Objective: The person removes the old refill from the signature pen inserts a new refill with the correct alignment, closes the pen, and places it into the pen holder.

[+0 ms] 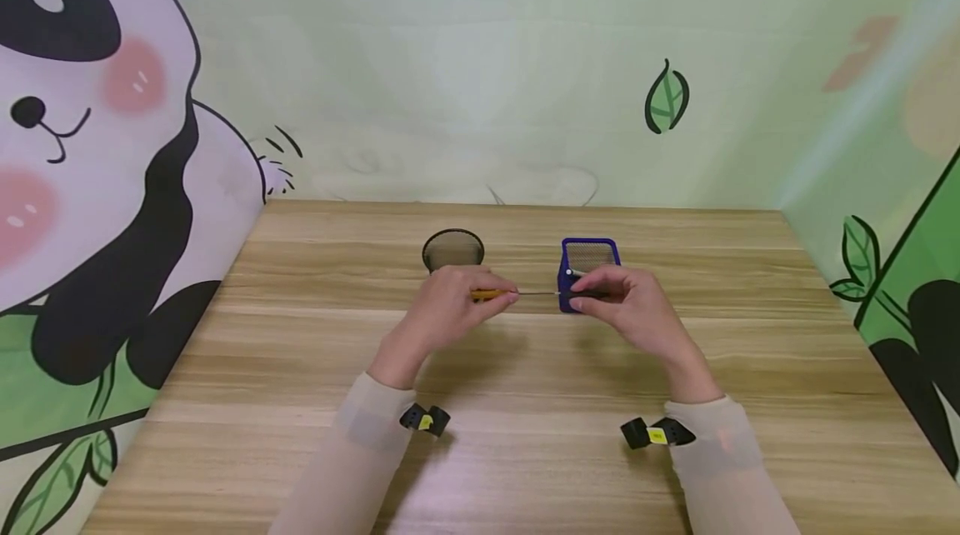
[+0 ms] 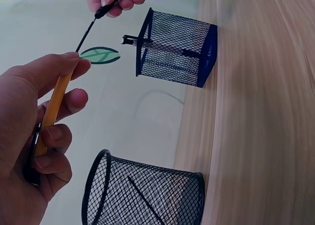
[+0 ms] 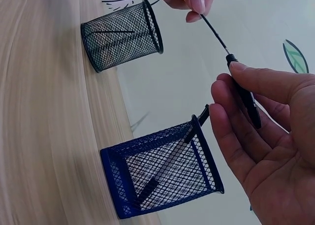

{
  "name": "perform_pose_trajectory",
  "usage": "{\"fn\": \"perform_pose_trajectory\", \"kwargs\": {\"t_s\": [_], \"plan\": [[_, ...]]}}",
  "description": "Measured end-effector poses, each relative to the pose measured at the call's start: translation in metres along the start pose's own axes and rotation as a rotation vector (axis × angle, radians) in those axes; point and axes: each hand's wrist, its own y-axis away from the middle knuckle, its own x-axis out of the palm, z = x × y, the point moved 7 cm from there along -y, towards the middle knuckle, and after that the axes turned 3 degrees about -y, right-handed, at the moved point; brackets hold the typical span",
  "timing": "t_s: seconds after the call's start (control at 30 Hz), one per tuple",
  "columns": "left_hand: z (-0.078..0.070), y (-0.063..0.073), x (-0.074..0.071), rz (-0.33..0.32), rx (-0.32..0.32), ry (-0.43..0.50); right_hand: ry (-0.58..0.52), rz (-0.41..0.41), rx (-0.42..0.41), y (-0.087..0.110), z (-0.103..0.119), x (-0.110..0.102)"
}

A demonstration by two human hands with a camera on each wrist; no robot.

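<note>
My left hand [image 1: 450, 302] pinches the yellow barrel [image 2: 58, 97] of a pen, and its black clip end lies by the palm in the left wrist view. The right hand [image 1: 633, 306] grips a black tapered pen piece [image 3: 243, 93] between thumb and fingers. A thin dark refill [image 3: 214, 34] spans the gap between the two parts, in line with both. How far it runs inside either part is hidden. Both hands are raised above the table, the right one in front of a blue mesh pen holder [image 3: 110, 180].
One pen [image 3: 170, 158] leans inside the blue holder. To its left stands a round black mesh cup [image 2: 170, 173], partly behind the left hand in the head view. Both stand toward the back of the wooden table [image 1: 525, 452], before a printed wall [image 1: 480, 85].
</note>
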Motion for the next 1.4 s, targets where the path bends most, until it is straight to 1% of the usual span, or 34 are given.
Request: {"fn": "perform_pose_trajectory", "kwargs": {"t_s": [0.13, 0.23, 0.67, 0.83, 1.13, 1.4], "plan": [[0.0026, 0.0008, -0.0013, 0.006, -0.023, 0.015, -0.003, -0.004, 0.002, 0.0006, -0.0017, -0.0027], [0.0037, 0.0013, -0.0017, 0.006, -0.028, 0.019, -0.004, -0.003, 0.002, 0.001, -0.0024, -0.0037], [0.003, -0.0002, 0.0007, 0.005, -0.005, -0.012, 0.011, 0.006, -0.004, 0.0015, -0.0031, -0.0036], [0.0029, -0.0001, 0.0014, 0.016, -0.011, -0.012, 0.008, 0.02, -0.009, 0.0018, -0.0037, -0.0025], [0.0041, -0.001, 0.0026, 0.028, -0.025, 0.004, 0.003, 0.035, -0.017, 0.0012, -0.0066, -0.0006], [0.0055, -0.0016, 0.0045, 0.038, -0.028, 0.027, 0.021, 0.049, 0.007, 0.0004, -0.0085, 0.0017]]}}
